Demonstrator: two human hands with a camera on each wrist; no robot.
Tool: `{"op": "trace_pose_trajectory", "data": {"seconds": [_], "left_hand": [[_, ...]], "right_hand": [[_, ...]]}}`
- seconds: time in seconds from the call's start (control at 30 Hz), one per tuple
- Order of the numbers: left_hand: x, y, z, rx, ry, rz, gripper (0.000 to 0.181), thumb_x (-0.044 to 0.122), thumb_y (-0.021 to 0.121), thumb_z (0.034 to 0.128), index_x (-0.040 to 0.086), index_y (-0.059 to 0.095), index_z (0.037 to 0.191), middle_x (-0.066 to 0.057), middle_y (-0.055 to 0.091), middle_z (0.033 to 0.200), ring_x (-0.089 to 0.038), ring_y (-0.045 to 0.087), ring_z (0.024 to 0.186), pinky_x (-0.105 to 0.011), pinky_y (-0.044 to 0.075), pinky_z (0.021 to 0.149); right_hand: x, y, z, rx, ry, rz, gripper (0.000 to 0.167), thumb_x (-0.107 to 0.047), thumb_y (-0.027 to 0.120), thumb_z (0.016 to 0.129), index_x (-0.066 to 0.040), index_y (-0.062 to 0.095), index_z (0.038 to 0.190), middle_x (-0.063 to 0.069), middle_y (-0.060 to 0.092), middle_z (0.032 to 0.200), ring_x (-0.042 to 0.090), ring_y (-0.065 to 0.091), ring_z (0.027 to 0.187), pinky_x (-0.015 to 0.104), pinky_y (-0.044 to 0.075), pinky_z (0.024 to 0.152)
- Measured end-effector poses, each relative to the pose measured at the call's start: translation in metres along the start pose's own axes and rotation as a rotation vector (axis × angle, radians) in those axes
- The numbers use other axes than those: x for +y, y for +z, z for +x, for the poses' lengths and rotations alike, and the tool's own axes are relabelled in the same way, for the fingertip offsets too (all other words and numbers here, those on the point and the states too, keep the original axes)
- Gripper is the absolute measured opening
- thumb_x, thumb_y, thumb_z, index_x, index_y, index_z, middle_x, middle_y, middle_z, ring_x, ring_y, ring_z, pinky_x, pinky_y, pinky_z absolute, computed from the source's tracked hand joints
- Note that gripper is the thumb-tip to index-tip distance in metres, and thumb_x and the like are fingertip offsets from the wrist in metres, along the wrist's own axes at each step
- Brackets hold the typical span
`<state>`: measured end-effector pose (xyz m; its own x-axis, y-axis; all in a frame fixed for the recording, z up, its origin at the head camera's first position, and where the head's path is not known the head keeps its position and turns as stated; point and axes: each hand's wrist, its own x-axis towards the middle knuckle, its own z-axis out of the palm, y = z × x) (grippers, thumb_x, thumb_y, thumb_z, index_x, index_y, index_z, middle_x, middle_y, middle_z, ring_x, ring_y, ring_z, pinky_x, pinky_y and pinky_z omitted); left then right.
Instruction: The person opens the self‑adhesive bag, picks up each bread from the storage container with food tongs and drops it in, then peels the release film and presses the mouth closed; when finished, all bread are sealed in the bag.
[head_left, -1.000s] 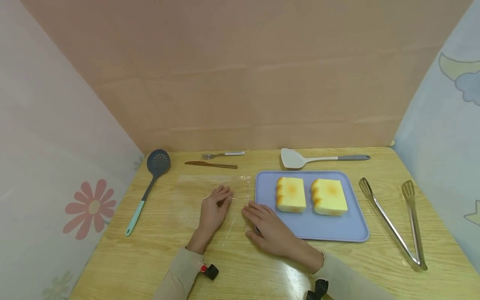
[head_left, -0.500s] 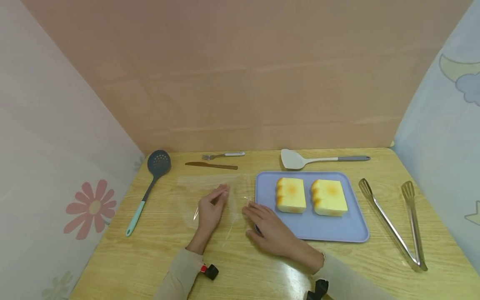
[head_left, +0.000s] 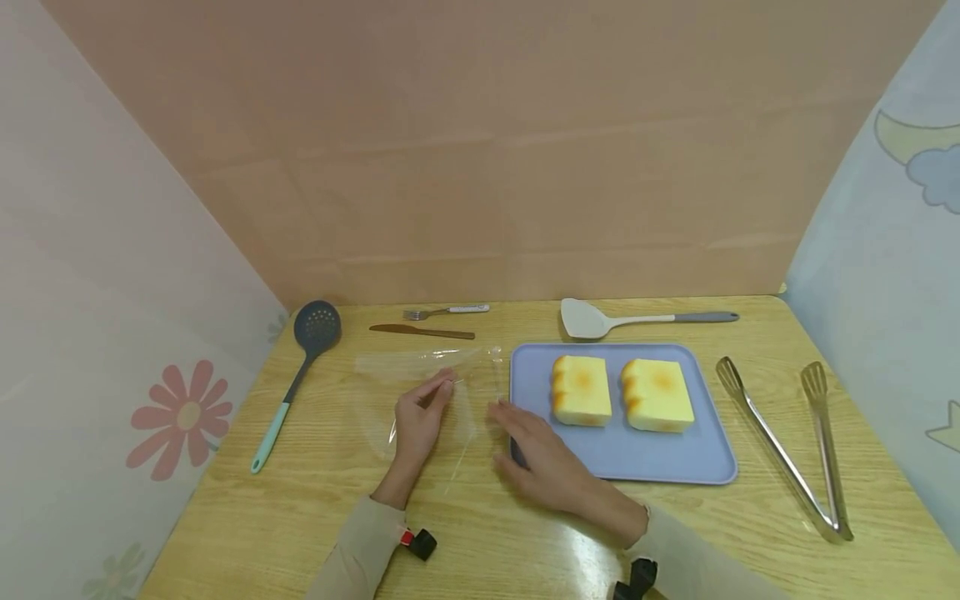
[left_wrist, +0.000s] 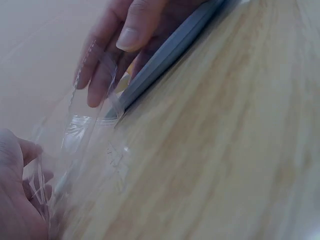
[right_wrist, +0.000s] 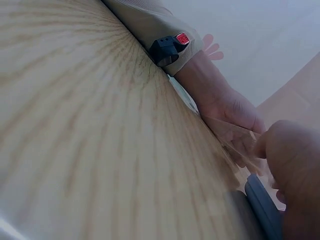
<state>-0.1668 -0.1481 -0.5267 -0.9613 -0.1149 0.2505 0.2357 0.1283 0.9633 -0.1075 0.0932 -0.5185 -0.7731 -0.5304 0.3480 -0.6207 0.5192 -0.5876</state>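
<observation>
A clear plastic bag (head_left: 375,392) lies on the wooden table left of the blue tray. My left hand (head_left: 420,421) pinches its film between thumb and fingertips, and the film is pulled up in folds, as the left wrist view also shows around the hand (left_wrist: 17,187). At the bag's right edge is my right hand (head_left: 543,458), beside the tray's left rim, fingers fairly straight and thumb apart. In the left wrist view the right hand's fingers (left_wrist: 102,75) are at the raised film edge; whether they touch it I cannot tell.
Two bread slices (head_left: 582,390) lie on the blue tray (head_left: 615,462). Metal tongs (head_left: 787,458) are to its right, a white spatula (head_left: 588,318) behind it. A fork (head_left: 450,310), a knife (head_left: 423,331) and a slotted skimmer (head_left: 317,327) lie at the back and left.
The left hand has shifted slightly left and now pinches the bag's film, which has risen in folds. The right hand has moved only slightly, its fingertips a little farther right.
</observation>
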Motion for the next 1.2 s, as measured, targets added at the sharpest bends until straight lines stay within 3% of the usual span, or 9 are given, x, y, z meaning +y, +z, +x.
{"op": "trace_pose_trajectory", "data": {"seconds": [0.3,0.53,0.67,0.73,0.9,1.0,1.2], "left_hand": [[0.000,-0.001,0.001,-0.012,0.017,0.009,0.020,0.005,0.074,0.1071,-0.006,0.080,0.123,-0.021,0.075,0.136,-0.041,0.067,0.137,-0.019,0.052,0.111],[0.000,-0.002,0.001,-0.017,0.009,-0.001,0.021,0.005,0.073,0.1074,-0.007,0.079,0.123,-0.021,0.075,0.136,-0.040,0.068,0.136,-0.019,0.052,0.111],[-0.001,-0.003,-0.001,-0.008,-0.004,-0.013,0.021,0.005,0.073,0.1073,-0.008,0.078,0.124,-0.022,0.075,0.136,-0.041,0.068,0.136,-0.018,0.053,0.110],[-0.001,-0.003,-0.001,-0.004,-0.003,-0.018,0.021,0.004,0.073,0.1074,-0.009,0.078,0.124,-0.023,0.075,0.136,-0.042,0.068,0.136,-0.018,0.053,0.110],[-0.001,-0.004,0.000,-0.023,0.001,-0.023,0.022,0.003,0.072,0.1078,-0.010,0.077,0.125,-0.024,0.075,0.136,-0.042,0.068,0.136,-0.019,0.053,0.110],[0.000,-0.003,0.000,-0.023,-0.005,-0.012,0.022,0.004,0.072,0.1076,-0.009,0.078,0.125,-0.023,0.075,0.135,-0.041,0.069,0.135,-0.019,0.054,0.110],[0.001,-0.001,0.000,-0.017,0.001,-0.017,0.022,0.004,0.074,0.1066,-0.010,0.078,0.124,-0.024,0.075,0.134,-0.043,0.069,0.133,-0.018,0.055,0.107]], "right_hand": [[-0.009,-0.008,0.003,0.063,-0.007,0.054,0.073,-0.011,0.075,0.104,-0.001,0.043,0.168,0.026,0.047,0.169,0.047,0.048,0.153,0.067,0.041,0.124],[-0.028,-0.034,0.007,0.112,-0.027,0.146,0.072,-0.012,0.070,0.106,-0.007,0.039,0.171,0.015,0.047,0.172,0.040,0.044,0.158,0.065,0.040,0.125],[-0.034,-0.050,0.003,0.147,-0.047,0.169,0.073,-0.009,0.070,0.106,-0.009,0.038,0.172,0.010,0.049,0.171,0.034,0.045,0.158,0.056,0.040,0.128],[-0.033,-0.058,-0.001,0.163,-0.047,0.162,0.076,-0.007,0.071,0.106,-0.011,0.036,0.173,0.008,0.049,0.172,0.031,0.045,0.158,0.047,0.043,0.128],[-0.025,-0.082,-0.018,0.229,-0.027,0.149,0.084,0.001,0.073,0.102,-0.013,0.033,0.175,0.008,0.051,0.169,0.022,0.045,0.157,0.024,0.035,0.128],[-0.017,-0.099,-0.029,0.291,-0.034,0.128,0.085,0.007,0.073,0.097,-0.007,0.036,0.173,0.013,0.055,0.164,0.014,0.045,0.156,0.019,0.029,0.128],[-0.001,-0.129,-0.053,0.400,-0.031,0.069,0.085,0.014,0.073,0.088,0.004,0.042,0.167,0.017,0.061,0.157,0.005,0.046,0.154,0.017,0.034,0.125]]}}
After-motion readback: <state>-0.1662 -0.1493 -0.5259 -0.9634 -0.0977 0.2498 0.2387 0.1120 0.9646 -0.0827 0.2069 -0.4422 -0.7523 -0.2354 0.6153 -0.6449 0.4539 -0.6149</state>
